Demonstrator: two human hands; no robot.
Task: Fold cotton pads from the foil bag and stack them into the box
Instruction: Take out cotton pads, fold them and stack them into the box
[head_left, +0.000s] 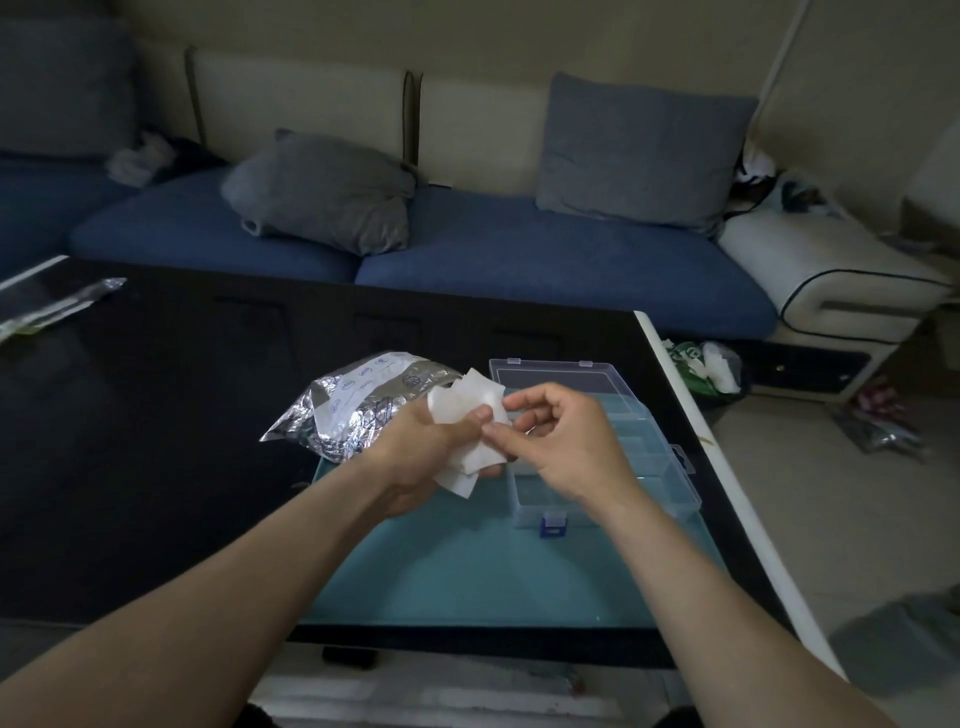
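1. The cotton pads (467, 415) are thin, white, soft-edged squares, several bunched loosely together and fanned at odd angles, held in the air above the teal mat (467, 571), between the foil bag and the box.
2. The left hand (415, 457) has its fingers curled round the bunch from below, thumb pressing on top; corners of pads stick out above and below the grip.
3. The right hand (561, 441) pinches the edge of one pad between thumb and forefinger, its other fingers loosely curled and holding nothing else.
4. The foil bag (358, 410) lies crumpled on the table just left of the hands, shiny silver with small printed marks, its open mouth turned toward the pads.
5. The box (597, 452) is clear, hard plastic with inner dividers, its lid swung open at the far side and a blue latch at the near edge; it sits on the mat just right of the hands, partly behind the right hand.
6. The mat is smooth and flat, with bare room near the person.
7. The table (156, 441) is glossy black with a pale right edge close beside the box; bare surface lies to the left.
8. A blue sofa (519, 249) with grey cushions stands beyond.
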